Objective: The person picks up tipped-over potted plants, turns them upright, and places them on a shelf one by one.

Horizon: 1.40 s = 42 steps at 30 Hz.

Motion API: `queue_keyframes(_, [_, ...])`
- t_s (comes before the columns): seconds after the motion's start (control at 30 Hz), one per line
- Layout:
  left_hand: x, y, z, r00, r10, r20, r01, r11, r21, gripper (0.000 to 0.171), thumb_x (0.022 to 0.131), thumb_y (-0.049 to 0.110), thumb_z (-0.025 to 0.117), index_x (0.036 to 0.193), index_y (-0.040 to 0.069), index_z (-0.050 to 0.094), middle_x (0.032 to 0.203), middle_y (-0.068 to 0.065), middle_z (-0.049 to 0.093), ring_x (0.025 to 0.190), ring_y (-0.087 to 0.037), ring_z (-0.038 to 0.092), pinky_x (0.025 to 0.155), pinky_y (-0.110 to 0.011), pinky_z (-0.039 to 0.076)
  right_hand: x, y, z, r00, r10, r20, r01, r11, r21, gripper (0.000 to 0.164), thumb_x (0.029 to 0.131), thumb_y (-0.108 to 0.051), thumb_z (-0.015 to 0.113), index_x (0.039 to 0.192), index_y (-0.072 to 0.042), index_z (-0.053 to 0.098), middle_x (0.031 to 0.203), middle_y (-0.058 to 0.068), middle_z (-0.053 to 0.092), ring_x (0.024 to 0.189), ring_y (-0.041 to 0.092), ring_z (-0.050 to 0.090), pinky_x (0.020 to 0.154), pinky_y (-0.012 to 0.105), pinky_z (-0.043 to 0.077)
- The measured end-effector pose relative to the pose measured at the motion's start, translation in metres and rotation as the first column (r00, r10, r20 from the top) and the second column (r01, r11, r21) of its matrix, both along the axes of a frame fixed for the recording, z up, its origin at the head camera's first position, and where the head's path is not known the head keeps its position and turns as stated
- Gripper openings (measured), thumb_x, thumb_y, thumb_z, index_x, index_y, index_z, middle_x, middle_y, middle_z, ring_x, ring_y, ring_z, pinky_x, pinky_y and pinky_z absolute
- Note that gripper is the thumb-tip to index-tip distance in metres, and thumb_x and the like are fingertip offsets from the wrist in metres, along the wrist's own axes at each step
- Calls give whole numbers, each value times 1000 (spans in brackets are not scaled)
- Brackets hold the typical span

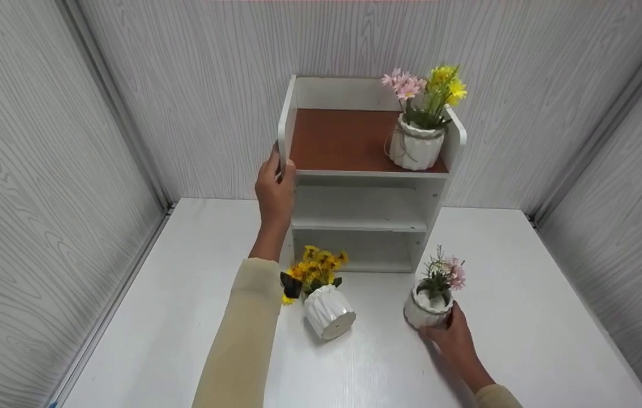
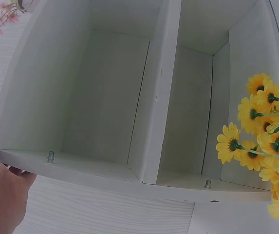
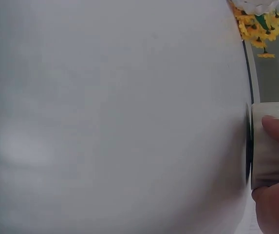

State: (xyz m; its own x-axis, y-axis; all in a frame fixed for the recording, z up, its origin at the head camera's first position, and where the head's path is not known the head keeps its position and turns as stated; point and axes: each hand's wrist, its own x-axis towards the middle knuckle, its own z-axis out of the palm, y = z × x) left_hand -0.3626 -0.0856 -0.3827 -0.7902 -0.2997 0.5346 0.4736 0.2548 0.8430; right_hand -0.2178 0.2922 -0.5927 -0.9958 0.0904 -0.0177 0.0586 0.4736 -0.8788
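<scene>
A small white shelf (image 1: 361,229) with a brown top stands against the back wall. My left hand (image 1: 275,190) grips the front edge of its left side panel, thumb in front; the left wrist view shows this hand (image 2: 5,190) at the panel's edge. My right hand (image 1: 456,337) holds a white flowerpot (image 1: 427,309) with pink flowers, low at the shelf's front right. In the right wrist view the thumb and a finger press the pot's side (image 3: 273,156). A white ribbed pot (image 1: 329,311) with yellow flowers (image 1: 318,266) lies tipped over before the shelf.
On the brown top (image 1: 340,139), at the right, stands another white pot (image 1: 418,144) with pink and yellow flowers. Wood-grain panels (image 1: 49,170) enclose the white table (image 1: 185,317) at the left, back and right.
</scene>
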Motion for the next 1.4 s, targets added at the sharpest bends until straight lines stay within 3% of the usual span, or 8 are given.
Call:
queue_keyframes(0.37, [1,0,0,1000,-15,-10,15,1000,17,54,106,31,51,157,22,37,141,-6,55,134,-15,53,106,-34,50,2,-1,-3,999,11,-36,-9,999,36,104,87,-12,80,158,7,7,162,30,18,151,45,20,122,53,23])
queue_keyframes(0.53, [0,1,-2,999,-37,-1,37,999,9,55,106,34,51,157,23,36,144,-6,54,136,-14,52,106,-34,49,7,3,2,1000,6,-19,-8,994,-108,109,86,-9,80,161,0,1,166,27,10,153,43,14,123,49,20])
queue_keyframes(0.7, [1,1,-1,1000,-18,-10,18,1000,16,54,106,32,51,157,22,37,140,-6,56,134,-14,53,106,-34,49,11,0,11,999,-33,-10,30,976,-218,114,86,-21,82,163,-7,-1,168,21,6,155,37,11,125,45,18])
queue_keyframes(0.93, [0,1,2,1000,-26,-14,26,999,37,54,105,31,51,157,21,38,137,-7,57,131,-15,54,105,-34,50,7,-5,14,997,-49,-56,37,982,-187,112,88,-34,79,163,-8,0,169,18,3,156,33,6,126,45,14])
queue_keyframes(1.17, [-2,3,0,1000,22,-17,-21,998,67,54,105,29,54,155,18,41,134,-9,57,129,-19,55,103,-35,51,2,-8,9,996,-54,-69,42,986,-159,110,89,-39,78,163,-10,2,169,18,5,156,34,7,125,48,15])
queue_keyframes(1.4, [-5,5,-1,1000,1,0,-1,996,85,58,103,37,58,155,20,41,135,-8,56,130,-19,54,106,-35,49,3,-7,9,995,-76,-65,65,984,-163,107,89,-37,78,164,-13,4,169,17,7,156,36,9,125,49,16])
